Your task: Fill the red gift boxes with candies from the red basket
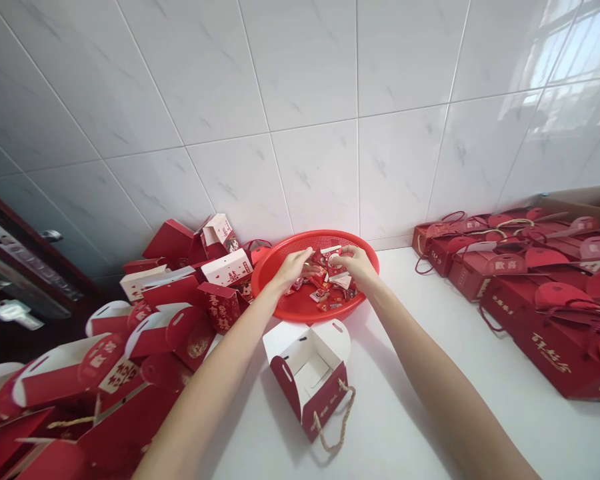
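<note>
Several red packets [319,275] lie between the left fingers [301,257] and right fingers [353,253].

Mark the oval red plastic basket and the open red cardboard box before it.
Oval red plastic basket [300,305]: head view, bare inner floor.
Open red cardboard box [312,372]: head view, white inner bottom.

Passage: table [407,283] strip between basket [300,311] and right boxes [523,327] | left: piled boxes [175,343] block | far: wall [315,173] blocks | near middle: open box [325,407], rope handle [341,441] jutting near
</note>
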A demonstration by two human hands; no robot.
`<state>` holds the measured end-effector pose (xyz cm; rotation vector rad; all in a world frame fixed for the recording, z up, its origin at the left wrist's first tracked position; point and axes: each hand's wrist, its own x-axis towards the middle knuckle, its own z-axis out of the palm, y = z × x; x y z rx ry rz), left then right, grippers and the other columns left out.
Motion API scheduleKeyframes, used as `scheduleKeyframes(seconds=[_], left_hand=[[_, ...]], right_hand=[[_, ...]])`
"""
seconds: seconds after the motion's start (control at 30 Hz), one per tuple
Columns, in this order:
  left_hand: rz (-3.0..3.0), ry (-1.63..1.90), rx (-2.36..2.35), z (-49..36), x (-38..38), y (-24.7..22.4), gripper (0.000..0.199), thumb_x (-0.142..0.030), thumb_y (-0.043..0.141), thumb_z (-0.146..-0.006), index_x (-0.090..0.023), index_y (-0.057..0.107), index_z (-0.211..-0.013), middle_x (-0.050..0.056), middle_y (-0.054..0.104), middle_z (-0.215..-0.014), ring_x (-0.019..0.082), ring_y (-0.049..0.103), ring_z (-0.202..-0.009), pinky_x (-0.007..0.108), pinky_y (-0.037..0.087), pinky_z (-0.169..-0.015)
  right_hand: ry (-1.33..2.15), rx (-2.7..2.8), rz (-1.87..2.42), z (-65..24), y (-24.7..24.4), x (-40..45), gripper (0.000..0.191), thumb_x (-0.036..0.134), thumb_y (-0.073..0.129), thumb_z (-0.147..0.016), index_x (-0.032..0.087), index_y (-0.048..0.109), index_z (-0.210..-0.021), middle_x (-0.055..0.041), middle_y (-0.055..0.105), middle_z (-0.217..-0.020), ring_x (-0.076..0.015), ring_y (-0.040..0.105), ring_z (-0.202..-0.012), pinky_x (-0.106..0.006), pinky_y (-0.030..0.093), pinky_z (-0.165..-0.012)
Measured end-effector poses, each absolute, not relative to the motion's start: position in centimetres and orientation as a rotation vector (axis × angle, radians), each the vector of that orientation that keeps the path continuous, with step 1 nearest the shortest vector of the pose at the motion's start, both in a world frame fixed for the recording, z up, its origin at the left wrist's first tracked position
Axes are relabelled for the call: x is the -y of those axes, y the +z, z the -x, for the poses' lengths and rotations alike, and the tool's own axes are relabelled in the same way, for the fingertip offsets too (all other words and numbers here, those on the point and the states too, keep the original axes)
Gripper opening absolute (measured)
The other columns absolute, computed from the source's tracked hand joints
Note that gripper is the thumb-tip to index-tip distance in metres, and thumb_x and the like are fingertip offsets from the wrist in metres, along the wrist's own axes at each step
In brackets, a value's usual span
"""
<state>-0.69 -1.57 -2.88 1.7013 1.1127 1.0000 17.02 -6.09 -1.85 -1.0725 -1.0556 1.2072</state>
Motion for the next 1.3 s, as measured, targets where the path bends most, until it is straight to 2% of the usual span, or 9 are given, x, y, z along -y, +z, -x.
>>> scheduleKeyframes(seconds=[0.1, 0.23, 0.43, 0.53, 0.7, 0.83, 0.97, 1.13, 1.3], left_hand=[[-1.747, 0.882, -1.167, 0.9, 1.2, -3.7, 0.036, -0.054, 0.063, -0.081, -0.02, 0.068, -0.07, 0.003, 0.068, -0.061, 0.018, 0.063, -0.057, 0.026, 0.045, -0.054], [-1.89, 0.678, -1.197, 1.3, 0.8, -4.9, 0.016, -0.029, 0.083, -0.056, -0.024, 0.068, -0.057, -0.002, 0.068, -0.056, 0.016, 0.058, -0.052, 0.024, 0.04, -0.05], [-2.029, 0.48, -1.22, 1.2, 0.4, -5.8, 0.026, -0.011, 0.08, -0.047, -0.026, 0.075, -0.067, -0.001, 0.072, -0.064, 0.019, 0.061, -0.057, 0.026, 0.044, -0.059], [-2.073, 0.404, -1.201, 0.9, 0.5, -5.8, 0.025, -0.008, 0.078, -0.048, -0.026, 0.075, -0.065, 0.0, 0.071, -0.062, 0.02, 0.061, -0.058, 0.027, 0.044, -0.061], [-2.099, 0.306, -1.164, 0.7, 0.9, -5.9, 0.011, -0.017, 0.078, -0.056, -0.025, 0.071, -0.059, 0.0, 0.069, -0.056, 0.02, 0.063, -0.055, 0.027, 0.047, -0.06], [-2.141, 0.306, -1.199, 0.6, 1.1, -5.7, 0.015, -0.014, 0.078, -0.05, -0.024, 0.067, -0.055, -0.001, 0.064, -0.052, 0.019, 0.059, -0.051, 0.027, 0.045, -0.056], [-2.217, 0.358, -1.292, 0.6, 1.3, -4.7, 0.017, -0.014, 0.076, -0.052, -0.022, 0.069, -0.066, -0.001, 0.064, -0.06, 0.02, 0.06, -0.058, 0.027, 0.044, -0.057], [-2.313, 0.306, -1.354, 0.3, 1.9, -3.3, 0.015, -0.017, 0.066, -0.066, -0.02, 0.071, -0.08, 0.001, 0.069, -0.078, 0.022, 0.063, -0.078, 0.027, 0.046, -0.071], [-2.378, 0.155, -1.299, -0.6, 2.5, -3.0, 0.011, -0.02, 0.065, -0.07, -0.018, 0.071, -0.079, 0.001, 0.069, -0.08, 0.019, 0.062, -0.077, 0.024, 0.045, -0.069]], right_hand=[[1.107, 1.037, 1.093, -17.1, -2.0, 5.9, 0.02, 0.019, 0.068, -0.058, 0.021, 0.053, -0.071, 0.0025, 0.062, -0.063, -0.0156, 0.063, -0.065, -0.025, 0.049, -0.056], [1.097, 1.02, 1.085, -17.0, -2.3, 5.7, 0.022, 0.022, 0.068, -0.058, 0.021, 0.053, -0.073, 0.0022, 0.062, -0.065, -0.0161, 0.062, -0.064, -0.026, 0.048, -0.055], [1.155, 0.974, 1.059, -17.0, -2.4, 5.5, 0.023, 0.021, 0.07, -0.056, 0.021, 0.051, -0.069, 0.0028, 0.06, -0.062, -0.0148, 0.058, -0.06, -0.026, 0.045, -0.053], [1.197, 0.961, 1.017, -17.1, -2.2, 5.6, 0.022, 0.022, 0.07, -0.055, 0.02, 0.053, -0.069, 0.0025, 0.06, -0.062, -0.0138, 0.057, -0.059, -0.025, 0.045, -0.053], [1.262, 0.951, 0.977, -17.1, -1.9, 5.9, 0.019, 0.022, 0.07, -0.053, 0.02, 0.056, -0.066, 0.0029, 0.058, -0.058, -0.0134, 0.056, -0.057, -0.025, 0.046, -0.052], [1.302, 0.943, 0.939, -17.2, -2.0, 5.7, 0.016, 0.02, 0.069, -0.052, 0.019, 0.058, -0.063, 0.0008, 0.061, -0.059, -0.0137, 0.057, -0.058, -0.025, 0.047, -0.052], [1.307, 0.895, 0.921, -17.2, -2.3, 5.3, 0.017, 0.019, 0.069, -0.051, 0.02, 0.054, -0.06, 0.0028, 0.056, -0.054, -0.0116, 0.052, -0.053, -0.024, 0.045, -0.05], [1.306, 0.836, 0.892, -17.3, -2.4, 5.1, 0.018, 0.017, 0.068, -0.05, 0.019, 0.051, -0.053, 0.0028, 0.055, -0.053, -0.0126, 0.054, -0.054, -0.027, 0.048, -0.053], [1.311, 0.801, 0.858, -17.2, -2.4, 5.0, 0.016, 0.012, 0.067, -0.05, 0.019, 0.053, -0.05, 0.0028, 0.056, -0.05, -0.0124, 0.054, -0.053, -0.027, 0.047, -0.054]])
